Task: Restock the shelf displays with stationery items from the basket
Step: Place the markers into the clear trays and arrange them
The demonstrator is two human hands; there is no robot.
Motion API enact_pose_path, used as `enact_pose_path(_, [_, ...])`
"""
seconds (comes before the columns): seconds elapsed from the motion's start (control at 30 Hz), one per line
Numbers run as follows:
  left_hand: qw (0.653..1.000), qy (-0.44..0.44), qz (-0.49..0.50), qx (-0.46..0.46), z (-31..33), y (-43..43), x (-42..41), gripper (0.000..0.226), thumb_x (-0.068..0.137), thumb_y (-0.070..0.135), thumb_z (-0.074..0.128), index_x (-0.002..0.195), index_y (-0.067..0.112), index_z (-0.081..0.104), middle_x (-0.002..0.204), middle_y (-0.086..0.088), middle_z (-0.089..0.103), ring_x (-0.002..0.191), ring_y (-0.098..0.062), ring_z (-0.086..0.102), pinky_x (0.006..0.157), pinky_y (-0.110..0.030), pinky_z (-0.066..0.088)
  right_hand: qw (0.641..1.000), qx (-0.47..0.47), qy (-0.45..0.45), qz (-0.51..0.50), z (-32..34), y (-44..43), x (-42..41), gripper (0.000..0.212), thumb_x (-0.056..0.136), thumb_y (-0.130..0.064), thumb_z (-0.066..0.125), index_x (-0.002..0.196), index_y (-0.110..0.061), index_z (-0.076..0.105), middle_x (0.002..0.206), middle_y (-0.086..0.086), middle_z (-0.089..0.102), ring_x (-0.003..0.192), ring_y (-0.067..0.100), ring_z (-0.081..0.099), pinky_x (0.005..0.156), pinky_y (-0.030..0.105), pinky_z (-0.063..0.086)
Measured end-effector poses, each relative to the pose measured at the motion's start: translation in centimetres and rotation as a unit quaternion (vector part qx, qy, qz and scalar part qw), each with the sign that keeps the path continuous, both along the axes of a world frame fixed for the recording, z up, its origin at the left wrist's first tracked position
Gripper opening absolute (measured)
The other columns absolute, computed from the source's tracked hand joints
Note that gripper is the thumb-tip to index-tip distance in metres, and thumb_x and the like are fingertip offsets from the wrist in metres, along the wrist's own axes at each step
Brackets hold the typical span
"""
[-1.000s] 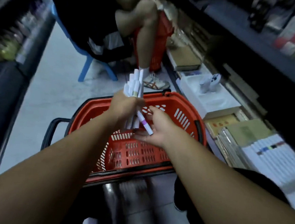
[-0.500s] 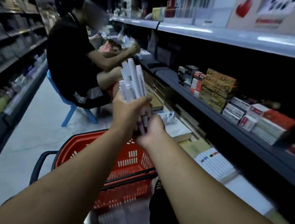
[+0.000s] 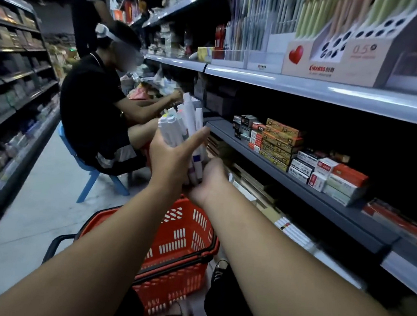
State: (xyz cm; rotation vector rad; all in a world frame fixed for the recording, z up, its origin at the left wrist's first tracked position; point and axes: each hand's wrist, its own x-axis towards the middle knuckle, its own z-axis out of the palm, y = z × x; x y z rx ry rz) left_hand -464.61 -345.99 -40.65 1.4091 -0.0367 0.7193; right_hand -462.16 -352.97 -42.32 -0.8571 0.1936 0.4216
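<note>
Holding a bundle of white markers [image 3: 177, 130] upright above the red basket [image 3: 184, 233], the left grip [image 3: 170, 159] wraps its fingers round the barrels at about mid-length, with the thumb stretched out to the right. The right grip [image 3: 208, 180] closes on the lower ends from beneath. The bundle stands in the aisle, roughly level with the middle shelf [image 3: 288, 179] and below the pen display [image 3: 330, 57] on the upper shelf [image 3: 307, 87], touching neither.

Handling, as judged: the markers are light, stiff and not fragile, but their smooth round barrels are likely to slide against one another, so a loose bundle may splay or shed a piece. Taking hold round the middle while supporting the bottom ends suits them. For placing, single markers are best pinched near the cap and drawn upward out of the bundle.

Compared with one second earlier, the hands are no longer down at the basket mouth, where the right was feeding a marker into the bundle. Both now clasp the gathered set higher up, and the view has swung from the floor to the shelves. A seated person [image 3: 94, 104] works further down the aisle.
</note>
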Motion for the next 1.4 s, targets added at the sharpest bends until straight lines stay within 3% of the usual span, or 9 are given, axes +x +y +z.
enact_pose_path(0.1, [1.0, -0.002, -0.009, -0.006, -0.2, 0.8, -0.4, 0.038, 0.077, 0.012, 0.087, 0.105, 0.018, 0.062, 0.098, -0.005, 0.073, 0.094, -0.021, 0.074, 0.083, -0.041, 0.062, 1.0, 0.004, 0.003, -0.004, -0.4, 1.1, 0.0, 0.053, 0.1, -0.034, 0.032, 0.135, -0.012, 0.064, 0.106, 0.012, 0.07, 0.098, 0.03, 0.064, 0.106, 0.043, 0.044])
enact_pose_path(0.27, [0.999, 0.024, 0.008, -0.043, -0.5, 2.1, 0.0, 0.037, 0.08, 0.003, 0.081, 0.1, 0.024, 0.059, 0.099, -0.007, 0.072, 0.096, -0.025, 0.073, 0.078, -0.038, 0.062, 0.999, 0.034, -0.006, 0.036, -1.7, 2.7, 1.2, 0.05, 0.1, -0.043, 0.038, 0.129, -0.014, 0.066, 0.12, 0.016, 0.072, 0.116, 0.034, 0.067, 0.09, 0.042, 0.056])
enact_pose_path(0.47, [0.977, 0.104, -0.014, -0.187, -2.1, 3.0, 3.4, 0.04, 0.074, 0.006, 0.08, 0.112, 0.002, 0.068, 0.097, -0.025, 0.074, 0.088, -0.041, 0.075, 0.076, -0.059, 0.061, 0.999, 0.002, -0.01, 0.051, -3.0, 3.2, 3.7, 0.053, 0.096, -0.046, 0.044, 0.136, -0.017, 0.063, 0.135, 0.013, 0.064, 0.129, 0.033, 0.058, 0.108, 0.046, 0.044])
enact_pose_path(0.63, [0.946, 0.175, -0.078, -0.263, -5.0, 1.5, 6.5, 0.026, 0.076, -0.001, 0.074, 0.102, 0.0, 0.067, 0.071, -0.014, 0.069, 0.062, -0.027, 0.07, 0.065, -0.041, 0.06, 0.994, -0.089, -0.043, 0.055, -5.5, -0.2, 5.4, 0.029, 0.092, -0.049, 0.056, 0.102, -0.025, 0.068, 0.091, 0.006, 0.072, 0.077, 0.025, 0.069, 0.075, 0.037, 0.058])
enact_pose_path(0.73, [0.93, 0.234, -0.151, -0.241, -8.3, -0.2, 8.3, 0.031, 0.076, 0.001, 0.074, 0.106, -0.001, 0.067, 0.091, -0.023, 0.07, 0.077, -0.036, 0.072, 0.075, -0.053, 0.061, 0.96, -0.258, -0.104, -0.039, -8.0, -3.9, 5.7, 0.032, 0.087, -0.046, 0.068, 0.09, -0.015, 0.076, 0.088, 0.007, 0.078, 0.083, 0.03, 0.075, 0.084, 0.049, 0.061])
enact_pose_path(0.8, [0.917, 0.277, -0.179, -0.225, -10.6, -1.9, 9.2, 0.029, 0.08, 0.001, 0.07, 0.109, -0.002, 0.066, 0.093, -0.026, 0.069, 0.081, -0.039, 0.071, 0.078, -0.058, 0.06, 0.923, -0.345, -0.154, -0.075, -9.4, -6.4, 5.7, 0.023, 0.089, -0.039, 0.072, 0.095, -0.017, 0.076, 0.086, 0.002, 0.078, 0.079, 0.019, 0.074, 0.074, 0.034, 0.06])
enact_pose_path(0.9, [0.885, 0.335, -0.245, -0.21, -13.7, -4.5, 10.2, 0.038, 0.077, 0.0, 0.068, 0.114, -0.01, 0.063, 0.092, -0.032, 0.066, 0.076, -0.042, 0.068, 0.074, -0.06, 0.058, 0.882, -0.424, -0.193, -0.078, -11.5, -10.1, 5.5, 0.009, 0.089, -0.018, 0.076, 0.098, -0.016, 0.075, 0.08, -0.001, 0.071, 0.062, 0.003, 0.063, 0.059, 0.019, 0.051])
enact_pose_path(1.0, [0.867, 0.384, -0.275, -0.158, -16.8, -6.9, 10.9, 0.029, 0.076, 0.0, 0.07, 0.101, -0.013, 0.064, 0.073, -0.028, 0.063, 0.059, -0.036, 0.066, 0.069, -0.057, 0.059, 0.84, -0.508, -0.178, -0.068, -14.5, -13.4, 5.8, 0.012, 0.086, -0.013, 0.078, 0.098, -0.013, 0.078, 0.065, -0.011, 0.064, 0.058, 0.004, 0.056, 0.064, 0.03, 0.052])
enact_pose_path(1.4, [0.78, 0.494, -0.384, 0.015, -24.8, -15.5, 14.5, 0.023, 0.074, -0.001, 0.072, 0.092, -0.013, 0.064, 0.077, -0.033, 0.069, 0.067, -0.044, 0.072, 0.079, -0.077, 0.049, 0.841, -0.527, 0.004, -0.121, -24.2, -21.0, 5.6, 0.006, 0.083, -0.012, 0.071, 0.086, -0.017, 0.068, 0.068, 0.0, 0.066, 0.052, 0.009, 0.059, 0.052, 0.022, 0.049])
